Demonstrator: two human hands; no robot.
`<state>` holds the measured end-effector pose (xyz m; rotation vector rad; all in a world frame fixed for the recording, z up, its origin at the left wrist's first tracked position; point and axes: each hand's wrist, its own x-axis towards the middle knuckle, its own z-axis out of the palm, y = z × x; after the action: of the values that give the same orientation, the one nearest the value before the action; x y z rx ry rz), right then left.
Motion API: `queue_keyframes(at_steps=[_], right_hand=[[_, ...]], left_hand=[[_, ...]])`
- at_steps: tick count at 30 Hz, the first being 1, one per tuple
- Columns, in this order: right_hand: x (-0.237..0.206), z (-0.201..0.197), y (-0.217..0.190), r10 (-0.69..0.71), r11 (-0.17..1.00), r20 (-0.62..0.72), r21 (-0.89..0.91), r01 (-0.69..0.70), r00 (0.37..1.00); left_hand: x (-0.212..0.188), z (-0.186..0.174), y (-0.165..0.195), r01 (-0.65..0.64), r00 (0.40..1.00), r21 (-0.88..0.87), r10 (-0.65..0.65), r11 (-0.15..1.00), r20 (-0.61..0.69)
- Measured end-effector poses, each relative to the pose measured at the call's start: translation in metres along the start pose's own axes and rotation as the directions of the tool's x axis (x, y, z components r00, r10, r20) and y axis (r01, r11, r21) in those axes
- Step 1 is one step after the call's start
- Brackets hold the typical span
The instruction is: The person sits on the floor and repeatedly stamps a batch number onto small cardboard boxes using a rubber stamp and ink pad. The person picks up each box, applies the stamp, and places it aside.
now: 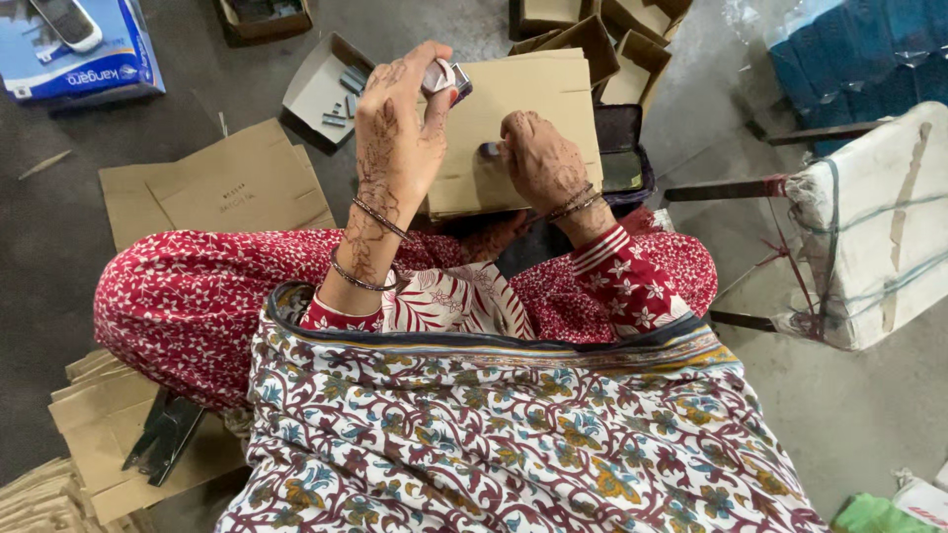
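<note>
My left hand (400, 123), patterned with henna, is raised and grips a small silver and dark stapler (446, 77) between fingers and thumb. My right hand (538, 158) is curled with its fingers pressed on a flat brown cardboard sheet (533, 99) that lies over my lap. A small dark object shows at the right fingertips; I cannot tell what it is. Thin bangles circle both wrists. I sit on the floor in red flowered clothing.
An open grey box (321, 89) with several small metal pieces lies beyond my left hand. Flat cardboard sheets (222, 188) lie at left, folded boxes (612, 39) at top, a blue printed box (74, 49) top left. A wrapped bundle (874, 227) stands right.
</note>
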<state>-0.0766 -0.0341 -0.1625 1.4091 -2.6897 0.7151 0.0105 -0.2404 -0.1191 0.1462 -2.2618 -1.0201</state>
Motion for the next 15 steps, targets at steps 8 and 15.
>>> queue_keyframes(at_steps=[8, 15], right_hand=[[-0.007, 0.016, 0.007, 0.030, 0.999, 0.000, -0.013, -0.030, 1.000], [-0.002, -0.006, 0.005, 0.056, 0.996, -0.050, 0.079, -0.051, 0.997]], left_hand=[[0.006, 0.012, -0.014, -0.040, 0.999, 0.007, 0.040, 0.999, -0.012], [0.012, 0.028, -0.004, -0.027, 0.999, -0.005, 0.027, 1.000, 0.024]])
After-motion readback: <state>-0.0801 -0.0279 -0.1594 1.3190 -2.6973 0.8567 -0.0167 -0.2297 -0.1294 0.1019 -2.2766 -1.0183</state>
